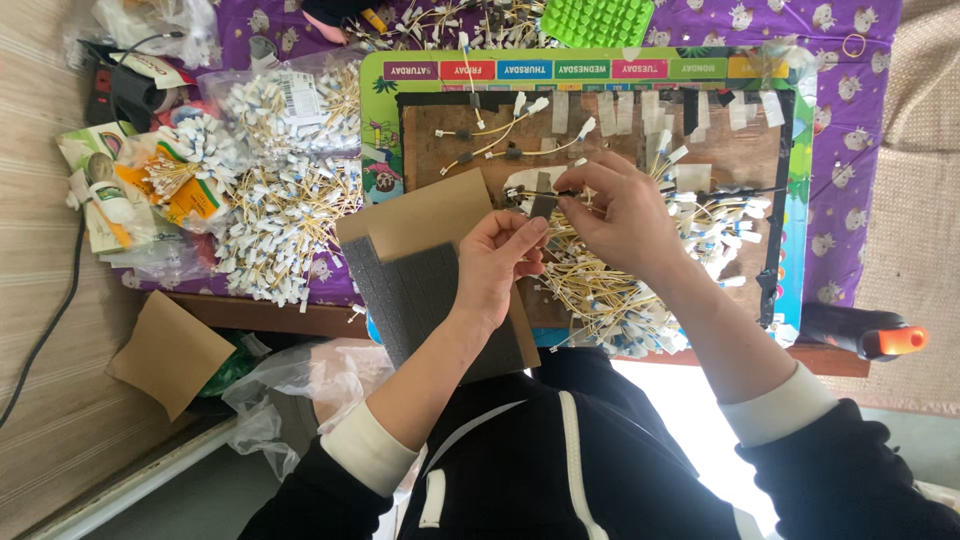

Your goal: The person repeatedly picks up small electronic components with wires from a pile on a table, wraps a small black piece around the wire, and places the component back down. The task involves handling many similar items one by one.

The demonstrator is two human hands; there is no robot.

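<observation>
A home workbench for piecework: heaps of tagged wires (285, 215) cover a purple patterned tablecloth (850, 120).

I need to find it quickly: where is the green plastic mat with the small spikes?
In the head view the green spiked mat lies at the top edge, slightly right of centre, on the purple cloth, just above the colourful weekday board and beside a heap of yellow wires.

Yellow wires (600, 285), purple patterned cloth (860, 120).
</observation>
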